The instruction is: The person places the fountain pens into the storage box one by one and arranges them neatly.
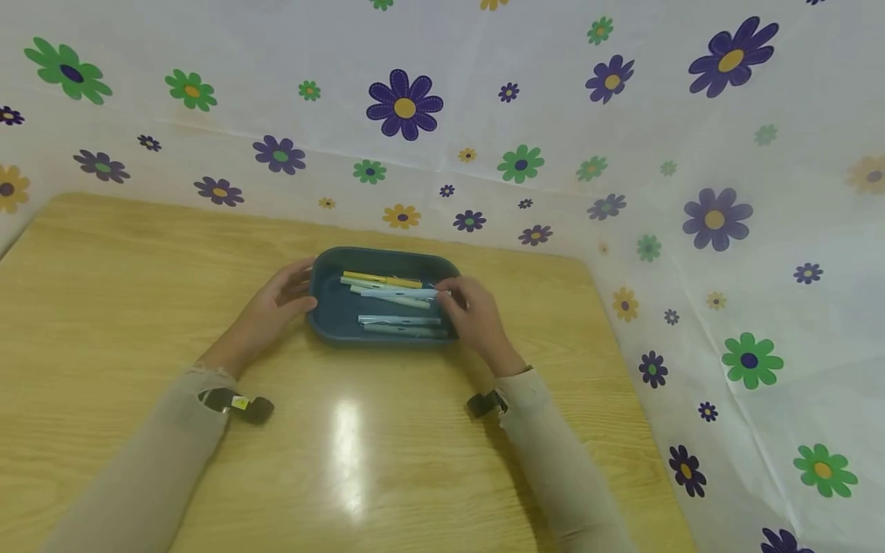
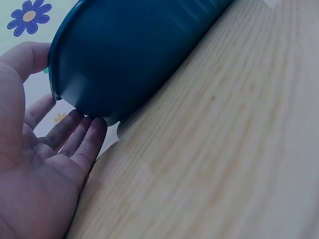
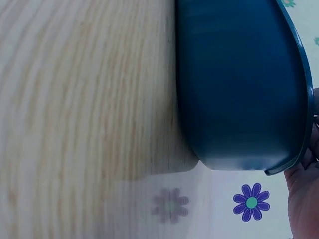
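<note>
A dark blue-green plastic bin [image 1: 332,307] sits on the table with several slim pens inside. My left hand [image 1: 273,303] is at the bin's left end, thumb near the front corner; in the left wrist view its fingertips touch the bin's end wall [image 2: 124,55]. Reaching over the right end, my right hand [image 1: 477,315] pinches the end of a light blue pen [image 1: 397,293] between thumb and fingers. A yellow pen [image 1: 380,279] and pale green pens lie beside it. Nearer the front wall are another pale blue pen [image 1: 390,319] and a grey-green pen [image 1: 401,331].
The wood-grain table [image 1: 290,461] extends around the bin. A white flowered cloth [image 1: 442,130] hangs behind the table and along its right side. Each wrist wears a strap with a small dark camera [image 1: 257,410].
</note>
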`<state>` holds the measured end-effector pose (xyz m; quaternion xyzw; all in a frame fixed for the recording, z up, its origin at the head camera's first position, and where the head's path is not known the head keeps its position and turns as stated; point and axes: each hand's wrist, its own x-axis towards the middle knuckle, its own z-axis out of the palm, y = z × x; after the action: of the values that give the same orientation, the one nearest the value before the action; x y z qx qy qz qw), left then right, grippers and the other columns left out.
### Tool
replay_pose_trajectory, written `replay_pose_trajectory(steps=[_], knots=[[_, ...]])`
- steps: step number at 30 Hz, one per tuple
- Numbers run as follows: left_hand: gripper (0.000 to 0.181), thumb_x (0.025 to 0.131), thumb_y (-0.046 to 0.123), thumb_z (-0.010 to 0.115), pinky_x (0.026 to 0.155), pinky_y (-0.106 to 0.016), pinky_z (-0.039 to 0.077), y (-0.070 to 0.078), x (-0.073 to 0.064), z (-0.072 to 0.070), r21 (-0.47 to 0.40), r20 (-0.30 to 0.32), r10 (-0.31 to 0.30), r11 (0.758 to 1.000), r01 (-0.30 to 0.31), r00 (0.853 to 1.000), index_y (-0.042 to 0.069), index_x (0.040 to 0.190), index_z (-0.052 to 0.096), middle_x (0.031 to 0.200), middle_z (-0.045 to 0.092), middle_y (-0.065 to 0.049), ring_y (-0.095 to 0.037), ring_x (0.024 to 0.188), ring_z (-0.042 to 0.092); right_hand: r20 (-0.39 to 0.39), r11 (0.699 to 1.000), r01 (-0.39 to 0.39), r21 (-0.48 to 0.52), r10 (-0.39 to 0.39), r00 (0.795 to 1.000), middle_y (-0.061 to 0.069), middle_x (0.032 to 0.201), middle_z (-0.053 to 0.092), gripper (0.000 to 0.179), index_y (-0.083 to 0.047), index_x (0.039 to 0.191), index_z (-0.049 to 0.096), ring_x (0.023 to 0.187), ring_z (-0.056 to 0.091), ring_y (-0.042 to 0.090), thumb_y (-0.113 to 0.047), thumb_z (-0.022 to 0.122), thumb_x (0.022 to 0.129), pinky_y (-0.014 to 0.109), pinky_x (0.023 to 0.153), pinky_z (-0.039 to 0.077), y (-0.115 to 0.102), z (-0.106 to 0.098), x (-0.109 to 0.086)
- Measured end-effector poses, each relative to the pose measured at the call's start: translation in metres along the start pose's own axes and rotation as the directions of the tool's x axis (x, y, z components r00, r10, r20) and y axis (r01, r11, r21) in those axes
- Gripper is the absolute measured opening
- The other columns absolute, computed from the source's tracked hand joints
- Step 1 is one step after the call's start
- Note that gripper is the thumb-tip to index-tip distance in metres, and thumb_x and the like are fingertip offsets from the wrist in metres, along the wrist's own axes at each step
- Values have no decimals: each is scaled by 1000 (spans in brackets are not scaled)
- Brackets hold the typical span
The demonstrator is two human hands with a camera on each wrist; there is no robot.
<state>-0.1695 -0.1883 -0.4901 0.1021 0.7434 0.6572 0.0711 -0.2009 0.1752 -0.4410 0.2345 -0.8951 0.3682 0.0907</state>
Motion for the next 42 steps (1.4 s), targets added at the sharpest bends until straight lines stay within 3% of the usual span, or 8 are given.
replay_pose_trajectory(steps=[5, 17, 25, 31, 38, 42], knots=[[67, 105, 21, 63, 119, -52, 37, 1, 2, 0, -2, -6, -10, 1000, 10, 1000, 30, 163, 30, 164, 36, -8, -31, 148, 39, -75, 999, 17, 48, -14, 997, 11, 104, 70, 12, -4, 110, 72, 94, 57, 25, -10, 66, 101, 44, 86, 50, 4, 0, 1], [67, 104, 24, 65, 120, -49, 36, -1, -3, 0, -26, -15, -36, 999, 36, 999, 31, 162, 32, 164, 37, -6, -28, 148, 38, -98, 990, -24, 135, 37, 995, 9, 114, 73, 14, -6, 110, 75, 110, 65, 25, -15, 67, 102, 44, 98, 54, 13, -5, 1], [66, 105, 23, 63, 111, -24, 44, 1, -4, 0, -6, -25, -29, 1000, 29, 999, 30, 162, 32, 163, 37, -8, -30, 147, 39, -80, 985, -59, 160, 72, 994, 8, 114, 72, 16, -7, 112, 73, 110, 64, 25, -18, 65, 104, 46, 99, 53, 16, -9, 2], [67, 104, 22, 64, 107, -17, 44, -1, 0, 1, -19, -18, -16, 1000, 16, 1000, 29, 162, 32, 163, 37, -9, -30, 147, 39, -101, 983, -96, 159, 113, 988, 8, 115, 72, 17, -8, 112, 73, 103, 64, 23, -20, 65, 104, 42, 93, 55, 21, -13, 3], [66, 104, 22, 64, 107, -17, 44, -4, 2, 1, -30, -14, -22, 999, 21, 1000, 29, 162, 33, 163, 38, -8, -29, 147, 40, -134, 965, -73, 253, 110, 985, 26, 113, 70, 16, 10, 110, 69, 111, 64, 40, -2, 65, 101, 56, 100, 54, -18, -30, -1], [66, 104, 21, 64, 106, -17, 44, -4, 2, 2, -30, -14, -24, 999, 23, 1000, 29, 162, 33, 163, 38, -9, -30, 147, 39, -147, 959, -64, 275, 108, 983, 26, 113, 70, 16, 11, 109, 69, 110, 64, 39, -2, 65, 100, 52, 100, 55, -14, -31, -2]])
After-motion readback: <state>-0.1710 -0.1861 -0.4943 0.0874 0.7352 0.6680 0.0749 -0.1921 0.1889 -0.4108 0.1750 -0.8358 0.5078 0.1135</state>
